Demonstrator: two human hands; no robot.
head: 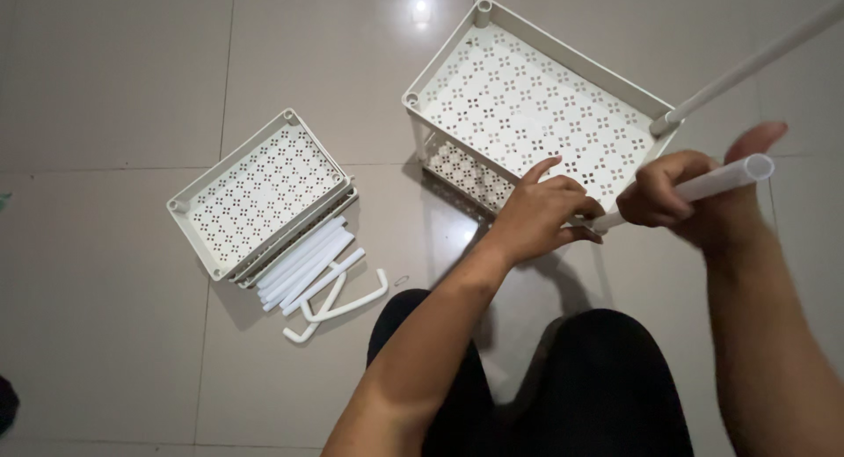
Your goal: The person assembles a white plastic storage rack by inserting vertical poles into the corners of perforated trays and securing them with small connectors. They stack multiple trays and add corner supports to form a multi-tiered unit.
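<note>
While my right hand (pixel 673 198) grips the white tube (pixel 703 186) with fingers wrapped round its upper part, my left hand (pixel 545 215) pinches near its lower end, just at the near corner of the large perforated tray (pixel 527 105). As I judge it, the risk lies in the angle: the tube leans well to the right, and if it meets the corner socket tilted like that it may jam or skid off the rim (the socket itself is hidden under my left fingers, so I cannot tell whether the end is seated). Pressing down hard could also tip the tray, since another pole (pixel 747 66) already stands slanted in its right corner. The tube looks smooth, hollow and open at the top, pale and light. Well apart on the tiled floor (pixel 105 88) lie smaller stacked trays (pixel 255 189), a bundle of spare tubes (pixel 303 264) and bent handles (pixel 347 303).
</note>
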